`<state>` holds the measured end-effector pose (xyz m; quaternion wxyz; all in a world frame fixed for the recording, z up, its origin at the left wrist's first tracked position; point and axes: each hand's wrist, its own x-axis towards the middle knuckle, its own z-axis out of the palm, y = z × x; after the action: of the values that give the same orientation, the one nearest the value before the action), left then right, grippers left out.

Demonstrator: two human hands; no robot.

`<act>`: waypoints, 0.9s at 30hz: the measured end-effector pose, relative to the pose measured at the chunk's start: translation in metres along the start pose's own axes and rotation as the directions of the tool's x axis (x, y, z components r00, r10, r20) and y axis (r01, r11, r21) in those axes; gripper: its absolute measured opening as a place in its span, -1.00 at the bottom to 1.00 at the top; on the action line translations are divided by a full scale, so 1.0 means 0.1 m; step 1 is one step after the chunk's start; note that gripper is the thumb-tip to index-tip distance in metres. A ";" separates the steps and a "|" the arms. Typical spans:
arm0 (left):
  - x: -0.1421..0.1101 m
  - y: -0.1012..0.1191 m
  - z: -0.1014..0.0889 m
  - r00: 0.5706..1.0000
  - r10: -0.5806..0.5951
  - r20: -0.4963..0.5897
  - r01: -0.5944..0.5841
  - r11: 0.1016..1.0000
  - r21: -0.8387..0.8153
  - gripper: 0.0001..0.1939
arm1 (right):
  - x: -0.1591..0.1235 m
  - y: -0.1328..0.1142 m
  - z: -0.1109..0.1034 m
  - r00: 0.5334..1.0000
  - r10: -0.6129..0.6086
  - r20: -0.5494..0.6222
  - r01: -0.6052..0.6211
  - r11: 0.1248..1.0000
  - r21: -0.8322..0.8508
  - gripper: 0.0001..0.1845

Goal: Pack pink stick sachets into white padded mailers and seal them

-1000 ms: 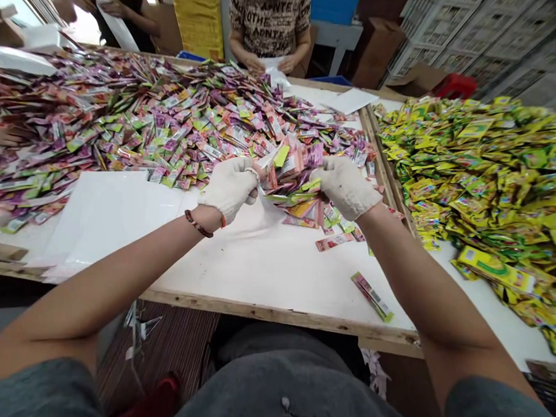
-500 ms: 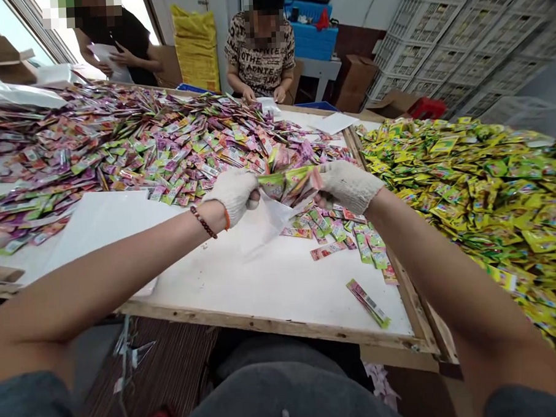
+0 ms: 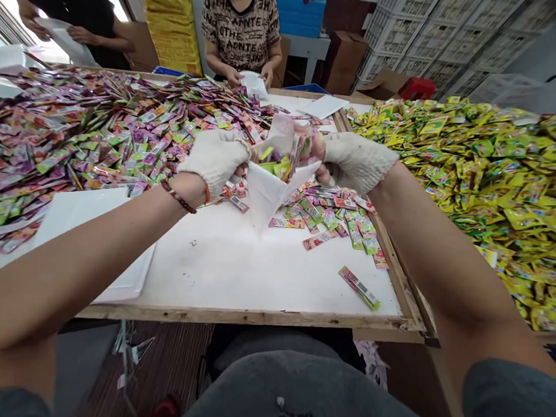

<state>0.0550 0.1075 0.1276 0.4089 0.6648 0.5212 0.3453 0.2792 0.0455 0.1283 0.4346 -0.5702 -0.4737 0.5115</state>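
Your left hand (image 3: 215,159) and right hand (image 3: 354,162) each pinch the limp white bag (image 3: 268,190); its sachets (image 3: 280,165) look light and slippery, so grip the rim.

I count two gloved hands, my left (image 3: 215,159) and right (image 3: 356,162), on one white bag (image 3: 268,190). Two heaps of sachets: one pink-green (image 3: 95,136), one yellow (image 3: 489,181). One lone sachet (image 3: 359,287) lies near the table edge. Two other people: one (image 3: 242,32) opposite, one (image 3: 81,26) far left.
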 end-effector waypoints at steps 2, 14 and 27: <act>0.01 0.10 -0.03 0.999 -0.031 -0.021 0.032 0.999 0.030 -0.87 | -0.02 -0.04 0.01 0.998 0.057 0.004 -0.057 0.998 -0.010 -0.59; -0.62 -0.36 0.34 0.880 0.315 0.355 -0.402 0.892 0.207 -0.71 | -0.58 1.03 0.40 0.965 0.255 0.058 -0.249 0.965 -0.085 -0.58; -1.23 -1.34 0.98 0.901 0.240 0.360 -0.430 0.588 0.685 -0.78 | -0.90 2.06 0.58 0.981 -0.085 -0.176 -0.066 0.703 -0.708 -0.77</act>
<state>0.0600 -0.0143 -0.0393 0.0820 0.8947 0.4295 0.0913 0.2391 -0.0782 -0.0639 0.2283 -0.7383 -0.5919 0.2288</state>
